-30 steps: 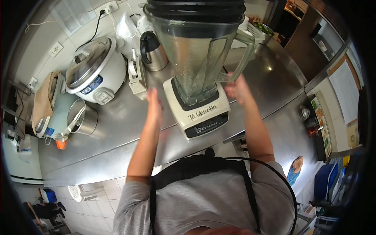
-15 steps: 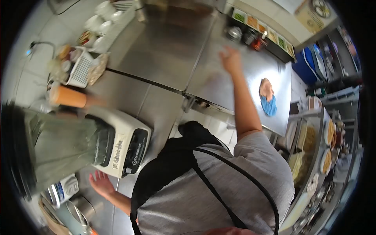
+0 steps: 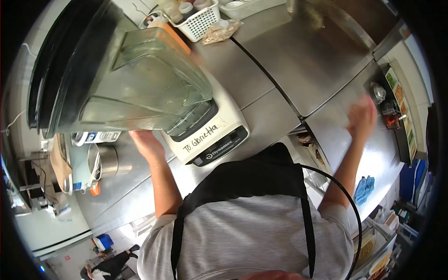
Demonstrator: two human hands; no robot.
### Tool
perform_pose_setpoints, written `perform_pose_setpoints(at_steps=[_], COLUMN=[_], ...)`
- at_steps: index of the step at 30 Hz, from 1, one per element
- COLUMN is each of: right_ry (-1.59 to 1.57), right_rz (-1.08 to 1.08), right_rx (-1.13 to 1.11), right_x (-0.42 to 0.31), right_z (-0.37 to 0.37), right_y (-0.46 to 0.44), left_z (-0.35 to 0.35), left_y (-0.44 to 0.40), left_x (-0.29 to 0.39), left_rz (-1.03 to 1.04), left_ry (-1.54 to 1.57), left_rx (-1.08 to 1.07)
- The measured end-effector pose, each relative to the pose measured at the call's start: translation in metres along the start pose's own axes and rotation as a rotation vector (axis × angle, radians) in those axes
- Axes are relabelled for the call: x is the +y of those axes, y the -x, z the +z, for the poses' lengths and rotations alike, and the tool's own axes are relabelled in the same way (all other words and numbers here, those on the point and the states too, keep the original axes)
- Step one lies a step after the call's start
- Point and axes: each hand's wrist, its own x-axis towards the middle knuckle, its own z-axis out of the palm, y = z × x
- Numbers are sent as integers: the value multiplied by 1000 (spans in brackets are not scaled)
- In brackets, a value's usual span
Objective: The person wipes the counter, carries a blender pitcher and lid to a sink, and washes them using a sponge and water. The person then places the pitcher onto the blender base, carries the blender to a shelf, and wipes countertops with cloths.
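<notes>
A large blender with a clear jar (image 3: 154,79) and black lid stands on a cream base (image 3: 205,142) with handwriting and a dark front panel. The jar reaches close to the camera and blocks part of the counter. My left hand (image 3: 150,145) is beside the base at the jar's lower edge; its fingers are mostly hidden, so contact is unclear. Out over the steel counter at right, my right hand (image 3: 362,117) is smeared by motion, with no object visible in it. It is near the dark condiment holder. A crumpled blue cloth (image 3: 365,189) lies beside my right forearm.
A white basket (image 3: 199,25) of bottles and a bag of tan food (image 3: 221,32) stand behind the blender. A metal pot (image 3: 110,159) is at left. Long black topping rack (image 3: 406,128) lines the right wall. Another person (image 3: 109,267) shows at lower left.
The view has turned, shifting the blender right and upward in the picture. My left hand, earlier plainly visible with fingers apart, is now partly behind the jar. My right hand remains extended over the counter.
</notes>
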Motion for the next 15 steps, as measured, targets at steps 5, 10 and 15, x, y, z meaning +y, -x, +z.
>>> perform_pose_setpoints(at_steps=[5,10,15], right_ry=[191,553,415], right_rz=[41,-469,-477], right_rx=[-688,-992,-1295], right_x=[7,36,13], right_z=[266,311,248], right_y=[42,67,93], left_z=[16,25,15], left_y=[21,22,19], left_x=[-9,-3,-14], left_rz=[-48,-118,-60], left_ry=[-44,-117,-286], left_rx=[-114,-67,-131])
